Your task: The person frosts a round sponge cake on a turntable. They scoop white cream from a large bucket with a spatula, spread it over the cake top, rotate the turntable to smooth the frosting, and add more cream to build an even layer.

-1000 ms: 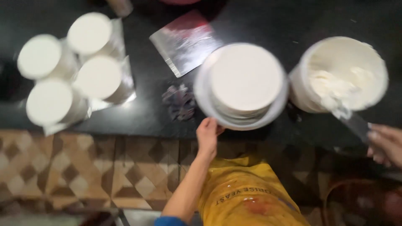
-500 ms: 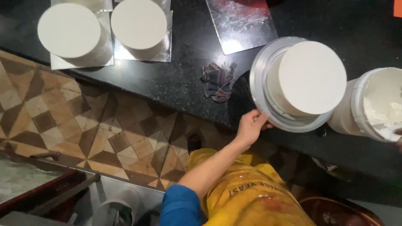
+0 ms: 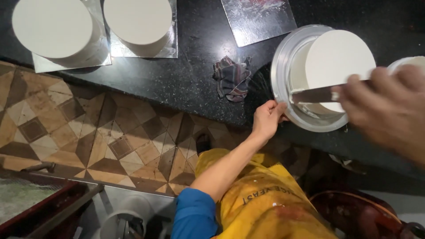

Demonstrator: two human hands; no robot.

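Since half a second ago the right hand has come into view from the right, large and blurred, and now holds a metal spatula whose blade lies flat against the side of the white frosted cake. The view has also closed in a little on the turntable, while the left hand has stayed at the near-left rim of it.

The left hand's fingers are loosely curled, their tips touching the turntable's silver edge (no grip around anything that can be seen). The right hand is closed on the spatula's handle, though the blur hides just how the fingers wrap it.

The cake sits on the turntable at the right of the dark speckled counter. Just left of the turntable lies a crumpled checked cloth. A bare silver board lies at the far edge, and two more white cakes stand on silver boards at the far left. The rim of a white bucket shows behind the right hand. A yellow apron fills the near foreground.
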